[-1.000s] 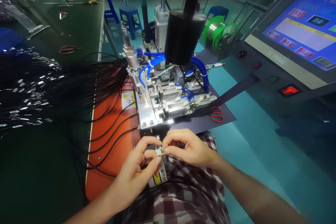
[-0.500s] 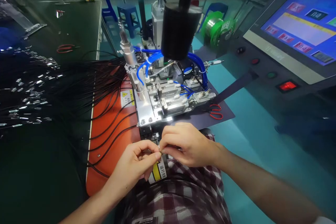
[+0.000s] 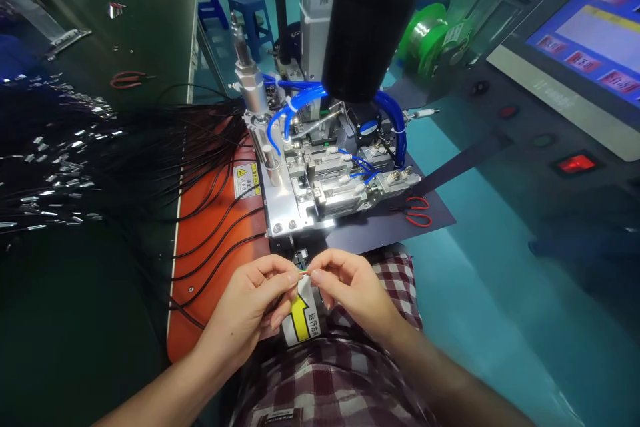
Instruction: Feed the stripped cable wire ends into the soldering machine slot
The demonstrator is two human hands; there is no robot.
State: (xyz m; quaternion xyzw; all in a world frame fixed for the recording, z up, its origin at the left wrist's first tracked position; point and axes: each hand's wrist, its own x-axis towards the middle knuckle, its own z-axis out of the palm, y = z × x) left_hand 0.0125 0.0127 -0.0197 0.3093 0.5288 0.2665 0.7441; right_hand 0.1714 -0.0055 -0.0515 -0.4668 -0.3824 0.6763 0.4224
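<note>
Between both fingertips, in front of the machine's near edge, run short thin coloured wires, showing green and reddish tones. My left hand pinches their left end between thumb and forefinger, its other fingers curled below. Thumb and forefinger of my right hand close on the right end. The tips are hidden in the fingers. Just under the hands is a white label with a yellow arrow. Beyond them stands a metal machine with small slides and blue air tubes.
Black cables lie across an orange plate at left, leading to a pile of shiny cable ends. Red-handled scissors lie right of the machine. A black cylinder hangs above. A screen panel stands at right.
My right hand has turned and lowered its knuckles, so the coloured wires now show between the fingertips. The view has shifted slightly, moving the screen rightward.
</note>
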